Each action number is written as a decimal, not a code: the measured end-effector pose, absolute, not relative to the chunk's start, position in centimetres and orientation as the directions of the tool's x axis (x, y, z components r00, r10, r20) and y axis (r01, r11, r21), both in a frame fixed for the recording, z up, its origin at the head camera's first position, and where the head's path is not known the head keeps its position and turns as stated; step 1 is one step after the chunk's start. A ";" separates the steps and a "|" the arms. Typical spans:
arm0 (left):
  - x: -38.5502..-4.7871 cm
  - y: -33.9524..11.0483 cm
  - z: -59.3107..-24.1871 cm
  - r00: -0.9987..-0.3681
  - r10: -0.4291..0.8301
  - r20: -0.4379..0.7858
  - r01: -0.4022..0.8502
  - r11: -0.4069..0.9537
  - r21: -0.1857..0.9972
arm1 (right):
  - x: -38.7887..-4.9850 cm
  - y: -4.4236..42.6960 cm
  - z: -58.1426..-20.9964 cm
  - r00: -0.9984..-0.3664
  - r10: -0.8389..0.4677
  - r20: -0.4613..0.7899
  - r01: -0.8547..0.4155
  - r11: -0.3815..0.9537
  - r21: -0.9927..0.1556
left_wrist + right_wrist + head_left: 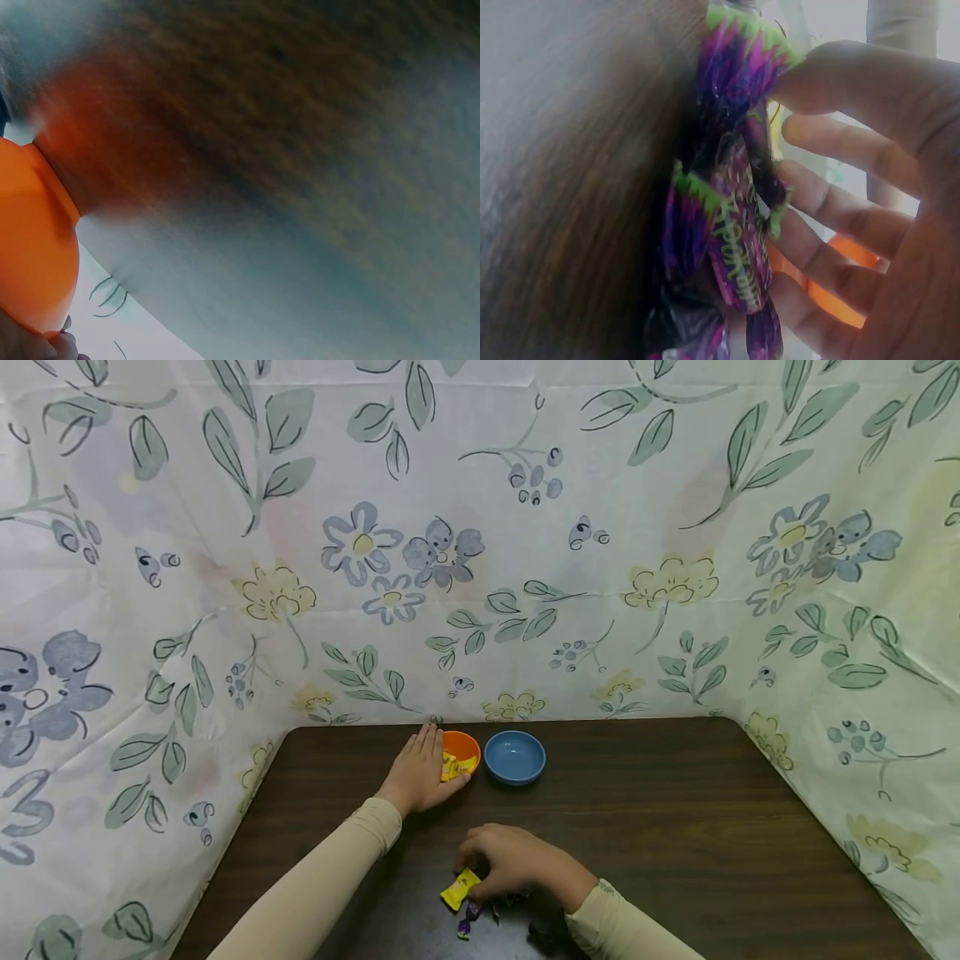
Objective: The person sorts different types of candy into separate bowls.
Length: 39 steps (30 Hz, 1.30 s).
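Note:
My left hand [417, 770] lies along the left side of an orange bowl [467, 741], fingers straight and thumb across its near side. Several yellow wrapped candies [457, 767] lie inside this bowl. Over the near part of the table, my right hand [517, 864] pinches a yellow wrapped candy [460, 889] between thumb and fingertips. Purple wrapped candies [465, 929] lie below and beside that hand, partly hidden by it. In the right wrist view, purple candies [739, 247] with green-edged wrappers fill the foreground.
A blue bowl [514, 758] stands just right of the orange one, near the table's back edge. The dark wooden table [675, 827] is bordered by a floral cloth [495, 527] at the back and sides. Something dark [551, 937] by the right wrist is unclear.

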State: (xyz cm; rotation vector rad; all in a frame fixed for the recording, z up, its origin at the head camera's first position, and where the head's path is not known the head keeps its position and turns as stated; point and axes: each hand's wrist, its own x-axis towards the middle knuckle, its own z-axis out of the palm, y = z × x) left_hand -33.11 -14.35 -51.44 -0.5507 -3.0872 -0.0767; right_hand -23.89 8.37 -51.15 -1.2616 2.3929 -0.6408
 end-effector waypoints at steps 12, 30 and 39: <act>-32.9 -14.2 -51.4 -0.938 0.347 0.027 0.348 0.936 0.050 | -23.8 7.4 -51.1 -0.512 -0.854 -0.098 -0.688 0.475 -0.549; -32.8 -14.2 -51.3 -0.941 0.337 0.030 0.338 0.939 0.059 | -23.9 6.9 -51.6 -0.444 -0.892 -0.085 -0.740 0.418 -0.527; -33.0 -14.4 -51.4 -0.938 0.346 0.032 0.347 0.935 0.068 | -23.9 7.3 -51.0 -0.498 -0.867 -0.016 -0.740 0.435 -0.513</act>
